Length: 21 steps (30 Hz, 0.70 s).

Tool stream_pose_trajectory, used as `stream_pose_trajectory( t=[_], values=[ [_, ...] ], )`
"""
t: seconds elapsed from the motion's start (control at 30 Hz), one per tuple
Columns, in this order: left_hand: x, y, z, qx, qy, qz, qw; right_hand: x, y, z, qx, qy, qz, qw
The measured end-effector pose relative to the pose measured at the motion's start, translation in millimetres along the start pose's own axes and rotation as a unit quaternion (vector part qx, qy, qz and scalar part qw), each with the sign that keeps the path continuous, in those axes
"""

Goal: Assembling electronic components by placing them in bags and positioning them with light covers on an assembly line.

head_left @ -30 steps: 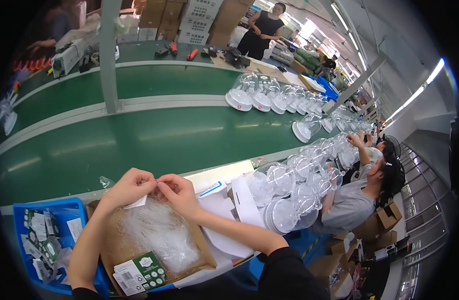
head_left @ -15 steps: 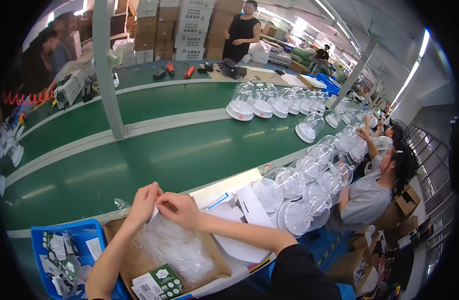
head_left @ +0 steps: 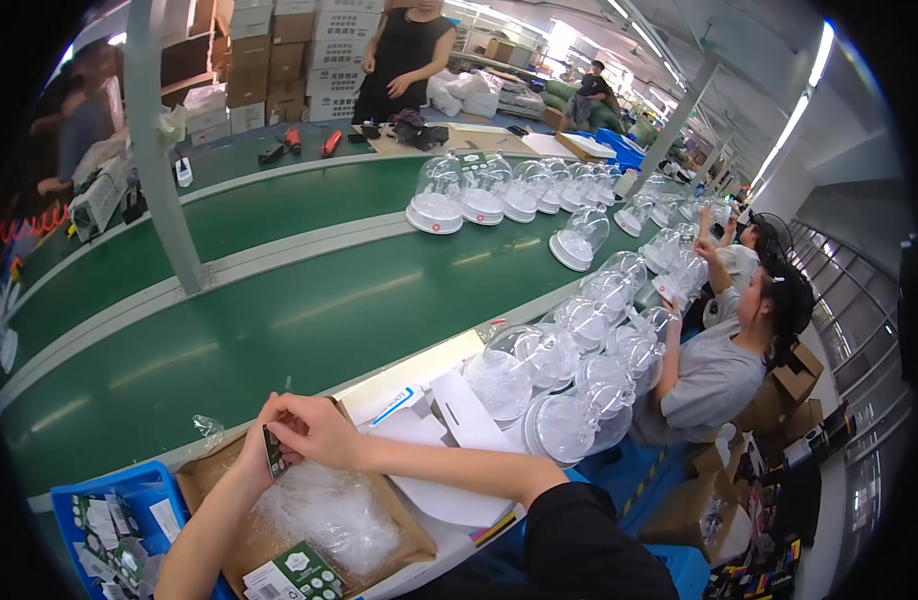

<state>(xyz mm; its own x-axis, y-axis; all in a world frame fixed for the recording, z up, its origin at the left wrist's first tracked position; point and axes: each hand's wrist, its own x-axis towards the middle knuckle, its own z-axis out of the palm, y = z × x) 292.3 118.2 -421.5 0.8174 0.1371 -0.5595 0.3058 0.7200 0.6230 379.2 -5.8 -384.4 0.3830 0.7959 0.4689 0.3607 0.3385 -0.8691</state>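
Observation:
My left hand (head_left: 256, 452) and my right hand (head_left: 322, 432) meet above a shallow cardboard box (head_left: 407, 508), fingers closed. Pinched between them is a small dark green card (head_left: 274, 452), seen partly edge-on; fingers cover much of it. Beneath lies a tangled heap of clear plastic strands (head_left: 329, 520) in the box. Green and white printed cards (head_left: 304, 573) lie at the box's near end. To the left, a blue plastic bin (head_left: 157, 478) contains several more such cards, some with clear loops or wrapping.
Clear domes on white bases (head_left: 564, 428) crowd the bench to my right. More domes (head_left: 437, 200) stand along the green conveyor (head_left: 309, 300). A co-worker in grey (head_left: 714, 375) handles domes at right; another person in black (head_left: 404, 65) stands across. A grey post (head_left: 164, 170) rises at left.
My hands have turned, so the card's dark green side now shows where a white edge showed before. The view has shifted right and tilted. The person across stands nearer.

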Motion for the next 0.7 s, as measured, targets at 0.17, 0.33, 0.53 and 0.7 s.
stream_pose_trajectory(
  t=[0.17, 0.33, 0.53, 0.7],
  values=[
    [-4, -1, 10, 0.002, 0.036, 0.012, 0.999, 1, 0, 0, 0.001, 0.007, -0.031, 0.999],
    [-3, 1, 5, 0.004, 0.009, 0.022, 1.000, -1, 0, -2, 0.034, -0.003, 0.042, 0.999],
    [-6, 6, 10, -0.025, -0.026, -0.018, 0.999, -1, 9, 2, 0.079, 0.050, 0.062, 0.994],
    [-9, 4, 6, -0.028, 0.004, 0.006, 1.000, 1, 2, 1, 0.026, -0.017, 0.036, 0.999]
  ],
)
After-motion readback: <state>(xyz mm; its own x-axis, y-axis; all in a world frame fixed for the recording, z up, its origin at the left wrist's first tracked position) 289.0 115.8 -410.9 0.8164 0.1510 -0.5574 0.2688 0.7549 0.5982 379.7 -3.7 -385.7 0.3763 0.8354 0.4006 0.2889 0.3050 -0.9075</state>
